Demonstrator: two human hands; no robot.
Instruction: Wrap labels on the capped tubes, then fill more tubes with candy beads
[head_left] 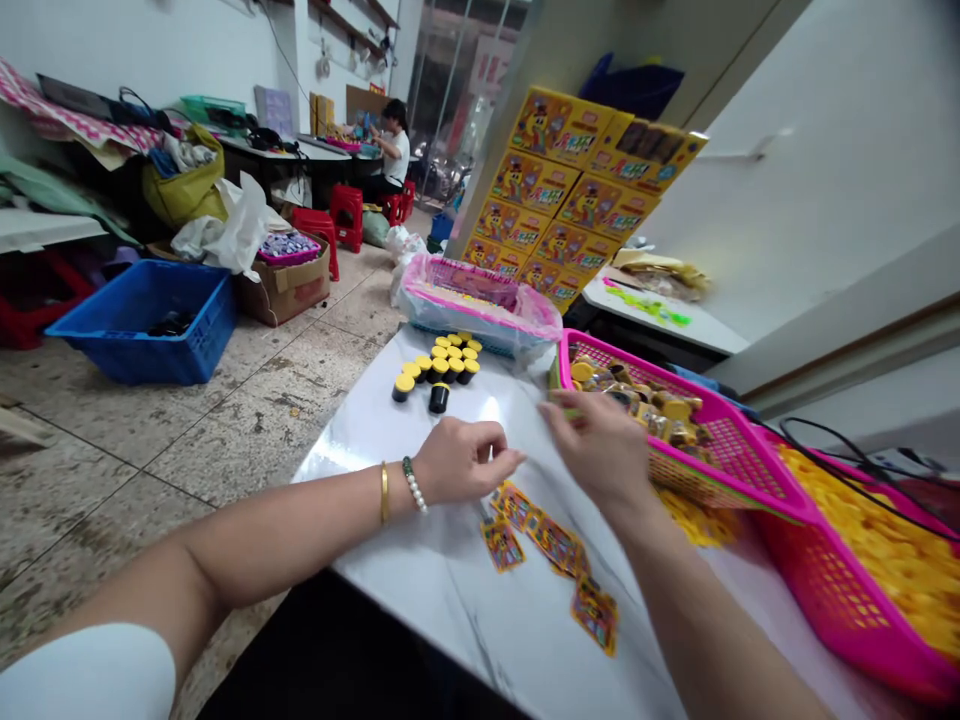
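Note:
My left hand is above the white marbled table, its fingers curled and the thumb close to the forefinger. Whatever may be in that pinch is too small to make out. Just below it lie several yellow printed cards, some overlapping. My right hand, smeared by motion, is at the near-left side of a pink basket that holds small wrapped pieces with yellow and dark parts. Its fingers point left and their grip is unclear. Beyond my left hand stand several small black tubs with yellow lids.
A plastic-lined basket stands at the table's far end, before stacked yellow boxes. Yellow pieces fill another pink basket at right. A blue crate sits on the floor at left. Another person sits at a far table.

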